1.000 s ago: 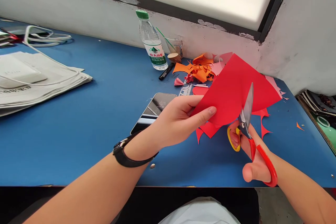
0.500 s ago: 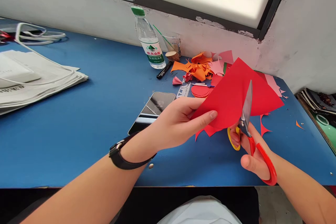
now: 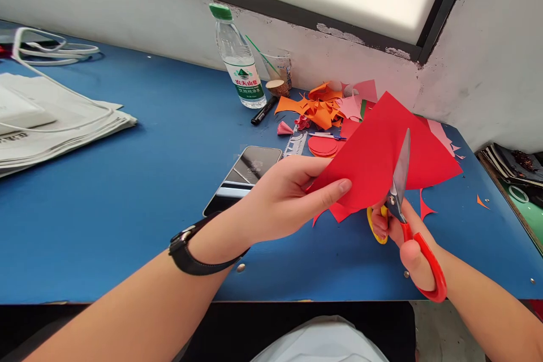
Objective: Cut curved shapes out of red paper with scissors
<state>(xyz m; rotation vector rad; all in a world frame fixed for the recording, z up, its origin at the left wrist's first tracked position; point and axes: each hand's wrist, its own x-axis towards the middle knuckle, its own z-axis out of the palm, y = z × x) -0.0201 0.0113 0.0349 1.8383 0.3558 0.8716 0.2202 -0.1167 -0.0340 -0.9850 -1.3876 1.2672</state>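
Between thumb and fingers, my left hand (image 3: pixel 292 198) pinches a sheet of red paper (image 3: pixel 369 153) by its left edge, above the table. The paper's lower edge is cut in a curve. My right hand (image 3: pixel 409 243) is closed round the handles of a pair of scissors (image 3: pixel 399 181), one handle red and one yellow. The scissor blades stand at the paper's cut, one in front of the sheet; the other is hidden behind it. Under the paper, red circles (image 3: pixel 322 146) and a red scrap (image 3: pixel 426 206) lie on the table.
On the blue table (image 3: pixel 169 198) lie a phone (image 3: pixel 241 175), a clear ruler (image 3: pixel 296 144), a black marker (image 3: pixel 263 111) and orange paper scraps (image 3: pixel 324 113). A water bottle (image 3: pixel 240 62) and a cup (image 3: pixel 283 68) stand near the wall. Newspapers (image 3: pixel 80 130) with a white cable are at left.
The scissors have tilted slightly, and my right thumb has shifted a little to the right. My left hand keeps the same hold on the paper. The view has moved slightly.
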